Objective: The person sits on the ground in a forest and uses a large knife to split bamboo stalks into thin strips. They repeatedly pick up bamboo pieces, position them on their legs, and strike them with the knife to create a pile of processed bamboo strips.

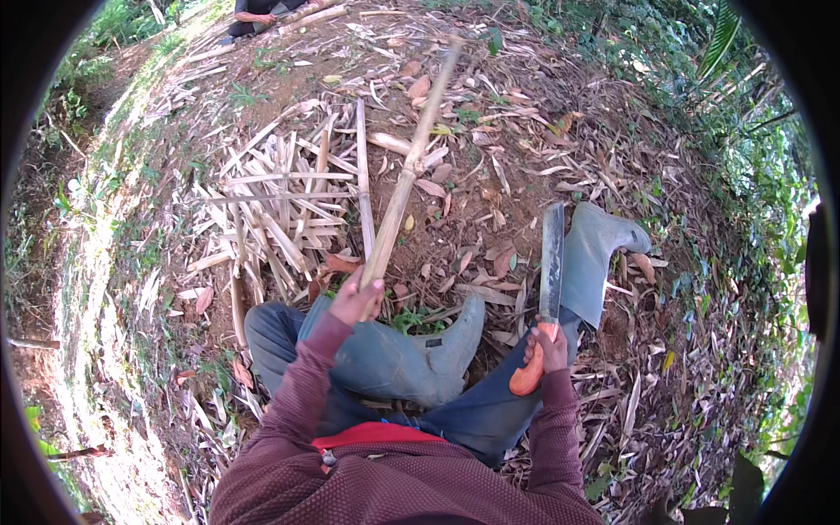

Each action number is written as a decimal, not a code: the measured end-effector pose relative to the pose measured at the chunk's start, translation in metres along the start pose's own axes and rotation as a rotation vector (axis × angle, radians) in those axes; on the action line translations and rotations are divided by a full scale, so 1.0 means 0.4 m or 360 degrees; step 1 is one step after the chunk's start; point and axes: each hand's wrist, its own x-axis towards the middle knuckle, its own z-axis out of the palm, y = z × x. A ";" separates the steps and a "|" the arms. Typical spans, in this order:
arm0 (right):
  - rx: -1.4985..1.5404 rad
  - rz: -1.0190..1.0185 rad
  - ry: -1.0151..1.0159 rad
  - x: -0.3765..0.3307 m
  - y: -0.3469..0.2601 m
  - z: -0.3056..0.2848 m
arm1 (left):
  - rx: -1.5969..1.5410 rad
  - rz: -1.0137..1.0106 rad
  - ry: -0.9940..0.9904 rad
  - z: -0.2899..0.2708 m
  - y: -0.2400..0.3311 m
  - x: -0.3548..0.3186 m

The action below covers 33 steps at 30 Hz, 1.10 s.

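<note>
My left hand [356,298] is closed round the lower end of a long bamboo pole [404,188], which slants up and away to the right; its far tip is slightly blurred. In my right hand [549,348] is a machete [552,262], gripped by its orange handle, with the dark, worn blade pointing away from me beside my right boot. Pole and blade are apart. Just left of the pole, a split bamboo strip [364,179] lies on the ground. A short bamboo piece [398,144] rests on the ground by the pole's upper half.
A heap of split bamboo pieces [278,206] lies to the left. My rubber boots [398,359] are stretched over leaf-strewn soil. At the far upper left another person [262,13] sits near more bamboo poles [311,19]. Green undergrowth [744,166] borders the right side.
</note>
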 end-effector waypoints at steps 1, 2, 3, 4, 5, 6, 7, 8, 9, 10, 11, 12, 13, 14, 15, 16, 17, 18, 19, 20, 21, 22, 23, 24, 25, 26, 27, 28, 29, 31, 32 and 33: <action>-0.0001 0.0004 0.0012 -0.006 -0.006 0.003 | 0.0039 -0.0184 -0.0128 -0.031 0.022 -0.018; 0.0029 0.0005 -0.0003 -0.014 -0.011 0.012 | 0.0113 -0.0285 -0.0176 -0.068 0.031 -0.030; 0.0018 -0.0003 -0.0010 -0.013 -0.010 0.013 | 0.0195 -0.0378 -0.0221 -0.097 0.040 -0.042; 0.0025 -0.0014 -0.0022 -0.011 -0.005 0.013 | 0.0126 -0.0422 -0.0224 -0.106 0.054 -0.059; 0.0034 -0.0028 -0.0032 -0.013 -0.002 0.009 | 0.0062 -0.0466 -0.0232 -0.110 0.070 -0.073; 0.0033 -0.0025 -0.0029 -0.011 -0.002 0.009 | 0.0006 -0.0501 -0.0228 -0.122 0.082 -0.086; 0.0032 -0.0022 -0.0025 -0.011 -0.002 0.007 | -0.0146 -0.0422 -0.0154 -0.142 0.082 -0.096; 0.0036 -0.0020 -0.0020 -0.012 -0.001 0.010 | -0.0292 -0.0344 -0.0081 -0.161 0.088 -0.103; 0.0036 -0.0029 -0.0009 -0.013 -0.002 0.011 | -0.0437 -0.0266 -0.0010 -0.171 0.090 -0.107; 0.0036 -0.0039 0.0004 -0.014 -0.003 0.011 | -0.0660 -0.0100 0.0003 -0.173 0.088 -0.108; 0.0039 -0.0052 0.0020 -0.015 -0.003 0.011 | -0.0881 0.0068 0.0012 -0.165 0.096 -0.110; 0.0032 -0.0065 0.0013 -0.017 -0.003 0.010 | -0.1100 0.0235 0.0019 -0.154 0.104 -0.109; 0.0025 -0.0079 0.0010 -0.020 -0.002 0.006 | -0.1319 0.0400 0.0023 -0.141 0.108 -0.103; 0.0014 -0.0096 0.0001 -0.021 -0.003 0.005 | -0.1404 0.0584 0.0019 -0.131 0.110 -0.087; -0.0007 -0.0102 -0.0009 -0.022 -0.002 0.007 | -0.1256 0.0705 0.0266 -0.146 0.085 -0.055; -0.0028 -0.0110 -0.0029 -0.021 -0.001 0.015 | -0.1099 0.0829 0.0516 -0.173 0.048 -0.008; -0.0052 -0.0121 -0.0038 -0.022 -0.003 0.017 | -0.0942 0.0943 0.0757 -0.186 0.034 0.033; -0.0091 -0.0173 -0.0068 -0.026 -0.005 0.019 | -0.1074 0.0956 0.0867 -0.143 0.054 0.062; -0.0129 -0.0225 -0.0099 -0.032 -0.007 0.022 | -0.1049 0.0969 0.0958 -0.117 0.061 0.098; -0.0167 -0.0287 -0.0137 -0.036 -0.015 0.034 | -0.1024 0.0994 0.1048 -0.102 0.069 0.136; -0.0250 -0.0314 -0.0142 -0.048 -0.030 0.054 | -0.1003 0.1009 0.1136 -0.083 0.084 0.169; -0.0334 -0.0341 -0.0148 -0.062 -0.047 0.077 | -0.1112 0.1041 0.1135 -0.067 0.103 0.202; -0.0415 -0.0362 -0.0153 -0.082 -0.065 0.101 | -0.1215 0.1070 0.1134 -0.046 0.124 0.228; -0.0515 -0.0384 -0.0162 -0.099 -0.089 0.130 | -0.1316 0.1095 0.1133 -0.032 0.144 0.245; -0.0587 -0.0401 -0.0173 -0.112 -0.107 0.155 | -0.1397 0.1193 0.1127 -0.027 0.163 0.249; -0.0660 -0.0426 -0.0174 -0.124 -0.127 0.174 | -0.1484 0.1290 0.1108 -0.017 0.190 0.252; -0.0727 -0.0437 -0.0180 -0.136 -0.142 0.196 | -0.1560 0.1381 0.1097 0.001 0.231 0.239; -0.0700 -0.0429 -0.0196 -0.147 -0.163 0.219 | -0.1685 0.1371 0.1241 0.024 0.274 0.234; -0.0716 -0.0496 -0.0205 -0.158 -0.188 0.249 | -0.1665 0.1345 0.1239 0.013 0.297 0.227; -0.0741 -0.0617 -0.0220 -0.167 -0.231 0.300 | -0.1617 0.1283 0.1240 -0.014 0.327 0.220; -0.0759 -0.0691 -0.0221 -0.164 -0.252 0.315 | -0.1729 0.1239 0.1308 0.000 0.359 0.208; -0.0783 -0.0952 -0.0159 -0.165 -0.283 0.334 | -0.1719 0.1291 0.1221 0.005 0.370 0.202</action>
